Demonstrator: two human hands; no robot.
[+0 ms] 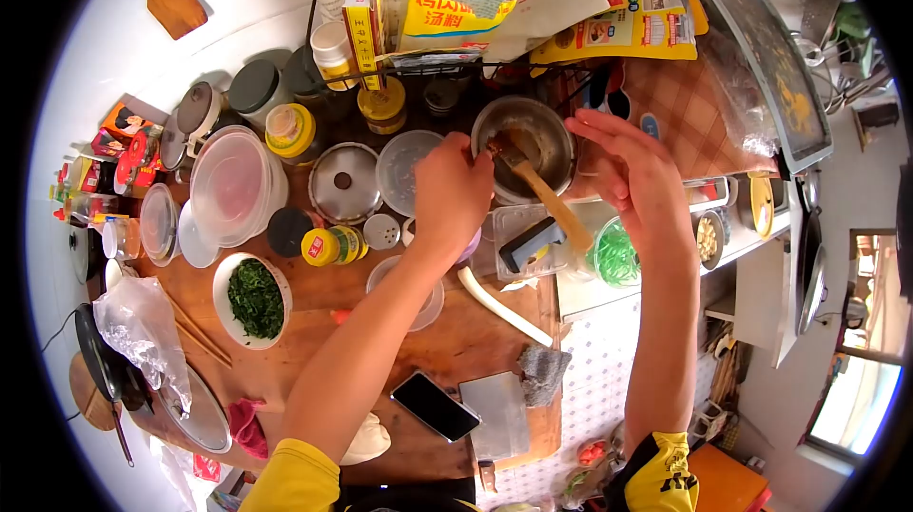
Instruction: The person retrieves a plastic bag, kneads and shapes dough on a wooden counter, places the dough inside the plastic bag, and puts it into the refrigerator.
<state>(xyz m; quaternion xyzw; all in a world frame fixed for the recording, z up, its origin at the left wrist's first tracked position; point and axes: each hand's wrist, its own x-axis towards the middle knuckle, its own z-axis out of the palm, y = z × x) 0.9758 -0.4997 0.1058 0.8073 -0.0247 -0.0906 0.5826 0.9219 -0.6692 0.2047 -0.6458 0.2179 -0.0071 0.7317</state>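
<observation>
A round metal pot (525,136) stands near the back of the wooden table, with a wooden-handled utensil (547,193) leaning in it. Its dark head rests inside the pot, and I cannot tell its exact kind. My left hand (452,187) is closed at the pot's left rim, over a clear plastic lid (399,170); what its fingers grip, if anything, is hidden. At the pot's right side, my right hand (630,155) has its fingers stretched out close to the rim. Below the pot lies a black handle (533,246) over a clear plastic tray (509,222).
Jars and lids, including a yellow-capped jar (291,130), crowd the left and back. A bowl of chopped greens (270,339), a phone (436,405) and a grey cloth (544,375) lie nearer me. A tub with green strips (616,253) stands by my right forearm.
</observation>
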